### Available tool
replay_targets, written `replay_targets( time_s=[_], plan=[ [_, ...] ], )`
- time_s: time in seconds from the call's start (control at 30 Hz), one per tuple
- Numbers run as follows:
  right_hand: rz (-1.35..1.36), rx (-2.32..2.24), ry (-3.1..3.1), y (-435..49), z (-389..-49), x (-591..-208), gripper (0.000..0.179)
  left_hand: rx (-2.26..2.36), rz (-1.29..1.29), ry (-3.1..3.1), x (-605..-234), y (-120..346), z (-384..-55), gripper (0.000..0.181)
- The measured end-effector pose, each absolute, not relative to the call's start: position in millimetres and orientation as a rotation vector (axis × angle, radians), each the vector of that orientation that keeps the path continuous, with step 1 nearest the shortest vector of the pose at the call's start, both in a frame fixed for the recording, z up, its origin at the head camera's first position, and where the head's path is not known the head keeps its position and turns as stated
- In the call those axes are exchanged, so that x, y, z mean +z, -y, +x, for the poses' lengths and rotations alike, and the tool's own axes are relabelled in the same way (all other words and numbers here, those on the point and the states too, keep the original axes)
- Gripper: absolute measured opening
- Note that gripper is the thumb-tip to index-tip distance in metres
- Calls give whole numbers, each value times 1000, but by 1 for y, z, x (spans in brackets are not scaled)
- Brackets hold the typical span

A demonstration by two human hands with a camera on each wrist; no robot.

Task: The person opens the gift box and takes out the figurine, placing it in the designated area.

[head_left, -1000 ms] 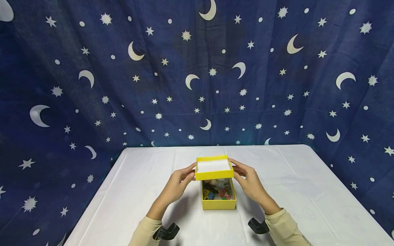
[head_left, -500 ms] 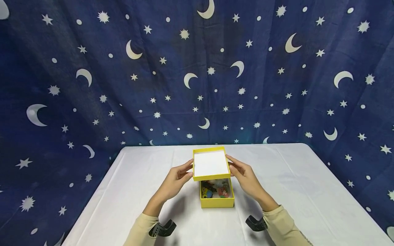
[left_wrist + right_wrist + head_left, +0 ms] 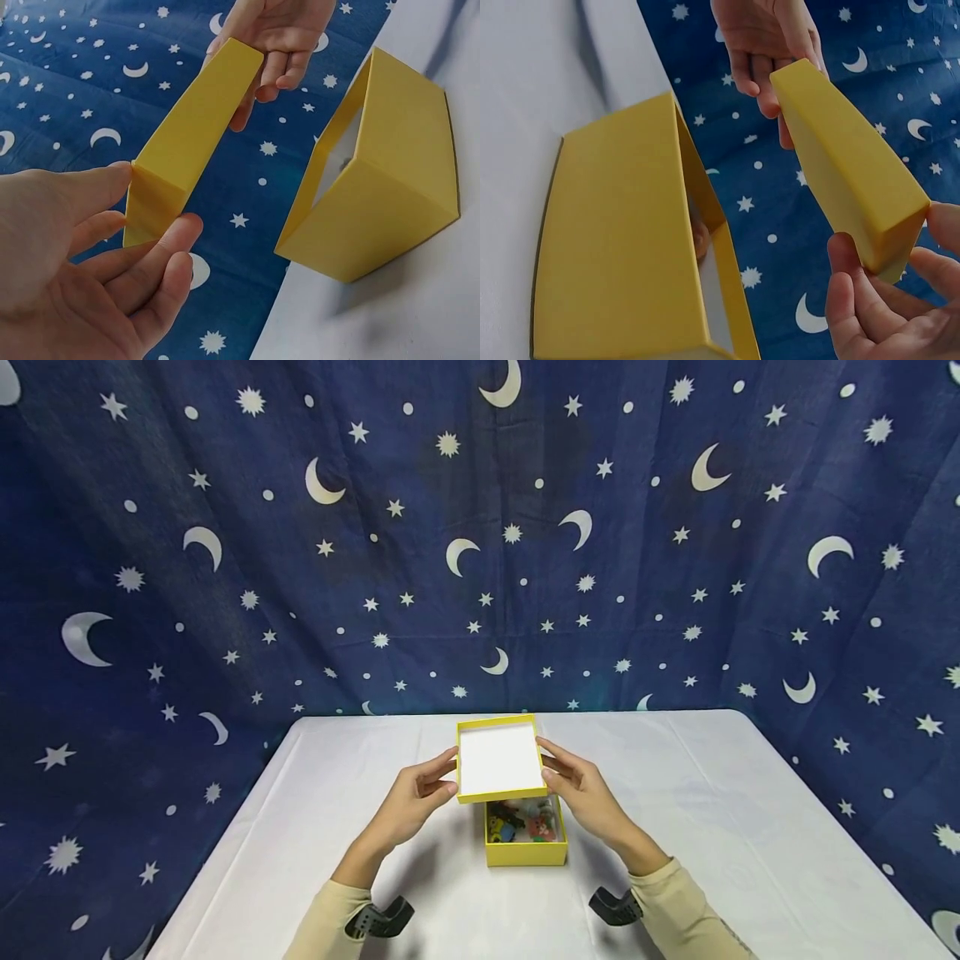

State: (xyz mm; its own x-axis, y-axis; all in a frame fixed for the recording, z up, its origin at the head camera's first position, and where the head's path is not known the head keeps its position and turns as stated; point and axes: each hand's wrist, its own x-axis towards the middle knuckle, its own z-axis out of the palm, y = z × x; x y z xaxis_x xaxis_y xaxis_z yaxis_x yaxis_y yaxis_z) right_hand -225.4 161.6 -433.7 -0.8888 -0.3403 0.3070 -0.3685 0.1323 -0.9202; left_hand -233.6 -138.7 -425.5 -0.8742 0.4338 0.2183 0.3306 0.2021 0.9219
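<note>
A yellow box lid (image 3: 500, 758) with a white inside hangs tilted above the yellow box (image 3: 527, 855), its inner face toward the head camera. My left hand (image 3: 411, 795) grips the lid's left side between thumb and fingers. On the opposite side my right hand (image 3: 581, 787) pinches the lid the same way. In the left wrist view the lid (image 3: 199, 124) is held clear of the box (image 3: 401, 169). Small toys (image 3: 525, 822) lie inside the box, among them a blue-and-yellow one and a red one; the lid hides the back of the box.
The box stands on a table with a white cloth (image 3: 300, 860). Behind it hangs a dark blue curtain (image 3: 420, 635) with moons and stars. Each wrist wears a black camera mount, the left one (image 3: 382, 917) and the right one (image 3: 617, 907).
Both hands have carried the lid up and to the left, tipping it so that more of its white inside faces the head camera. The box has stayed in place on the table.
</note>
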Motion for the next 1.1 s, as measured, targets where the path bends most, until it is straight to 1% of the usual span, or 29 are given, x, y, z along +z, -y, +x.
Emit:
replay_targets(
  time_s=[0.33,0.63,0.93,1.1],
  plan=[
    [796,1997,2406,-147,-222,-432,63,1787,656,-2381,-427,157,-228,61],
    [880,2040,2421,-135,-217,-432,67,1766,682,-2354,-425,174,-221,61],
    [856,2030,2540,-122,-211,-427,66,1717,675,-2350,-424,193,-215,62],
    [904,2001,2581,-112,-209,-426,69,1693,678,-2363,-423,206,-210,62]
  ],
)
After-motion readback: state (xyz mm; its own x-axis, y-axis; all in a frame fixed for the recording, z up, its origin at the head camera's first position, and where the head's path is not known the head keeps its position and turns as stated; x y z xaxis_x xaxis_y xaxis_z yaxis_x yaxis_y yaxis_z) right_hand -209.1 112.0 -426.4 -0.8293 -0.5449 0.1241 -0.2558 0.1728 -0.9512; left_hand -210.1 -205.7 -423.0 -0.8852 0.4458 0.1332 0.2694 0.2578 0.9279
